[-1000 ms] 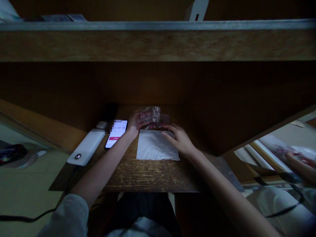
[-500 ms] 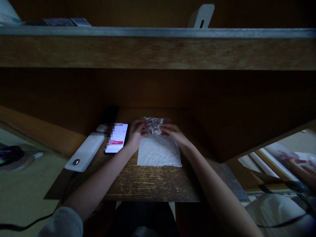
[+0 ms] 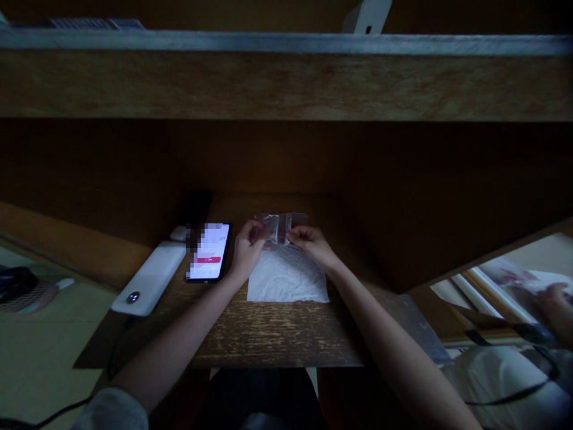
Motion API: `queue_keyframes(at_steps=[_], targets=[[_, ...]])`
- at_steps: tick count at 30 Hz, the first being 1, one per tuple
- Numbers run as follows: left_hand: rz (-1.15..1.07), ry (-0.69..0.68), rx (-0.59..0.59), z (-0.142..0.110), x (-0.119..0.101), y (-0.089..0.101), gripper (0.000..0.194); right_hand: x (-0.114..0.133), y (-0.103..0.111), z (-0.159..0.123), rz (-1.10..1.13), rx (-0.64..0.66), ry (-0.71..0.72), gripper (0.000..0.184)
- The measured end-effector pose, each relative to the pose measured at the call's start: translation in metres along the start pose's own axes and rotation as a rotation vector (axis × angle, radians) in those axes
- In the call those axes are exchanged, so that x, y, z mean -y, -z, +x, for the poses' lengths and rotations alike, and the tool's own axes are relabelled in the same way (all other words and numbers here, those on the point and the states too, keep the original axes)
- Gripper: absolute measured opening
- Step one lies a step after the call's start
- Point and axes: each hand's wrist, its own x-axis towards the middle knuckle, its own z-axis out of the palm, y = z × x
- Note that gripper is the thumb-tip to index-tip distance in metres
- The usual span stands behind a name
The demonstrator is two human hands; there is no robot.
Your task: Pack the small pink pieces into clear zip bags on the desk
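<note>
A small clear plastic bag (image 3: 278, 226) is held up just above the far edge of a white sheet (image 3: 286, 278) on the wooden desk (image 3: 277, 328). My left hand (image 3: 247, 245) pinches its left end with closed fingers. My right hand (image 3: 310, 242) pinches its right end the same way. What is inside the bag is too dim to make out.
A lit phone (image 3: 209, 252) lies left of the sheet, and a white power bank (image 3: 150, 278) with a cable lies further left. A thick wooden shelf (image 3: 286, 77) overhangs the desk. Another person's hand (image 3: 555, 304) shows at the far right over papers.
My right hand rose from the white sheet and took the bag's right end. The bag came down lower and now is stretched between both hands.
</note>
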Motion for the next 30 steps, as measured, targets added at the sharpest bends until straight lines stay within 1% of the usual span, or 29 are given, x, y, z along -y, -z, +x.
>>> queue_keyframes(at_steps=[2,4,8,11,18,21,26,30], targets=[[0.085,-0.049,0.086,-0.003,-0.002,-0.001,0.017,0.000,-0.002,-0.001,-0.021,0.013,0.027,0.024],[0.184,-0.122,0.138,-0.005,-0.004,-0.002,0.015,0.000,-0.004,-0.002,-0.056,0.042,0.068,0.023],[0.350,-0.236,0.174,-0.007,-0.009,-0.004,0.011,-0.003,-0.008,-0.005,-0.187,0.057,0.167,0.024],[0.386,-0.246,0.171,-0.007,-0.008,-0.005,0.009,-0.003,-0.010,-0.006,-0.265,0.056,0.202,0.027],[0.351,-0.228,0.173,-0.007,-0.005,-0.005,0.010,0.003,-0.012,-0.009,-0.272,0.090,0.199,0.025],[0.385,-0.228,0.211,-0.007,-0.007,-0.005,0.010,0.004,-0.013,-0.010,-0.271,0.105,0.186,0.026],[0.445,-0.247,0.244,-0.005,-0.010,-0.003,0.013,0.003,-0.013,-0.011,-0.237,0.147,0.224,0.024],[0.572,-0.310,0.259,-0.004,-0.012,0.000,0.014,0.003,-0.014,-0.010,-0.228,0.116,0.217,0.026]])
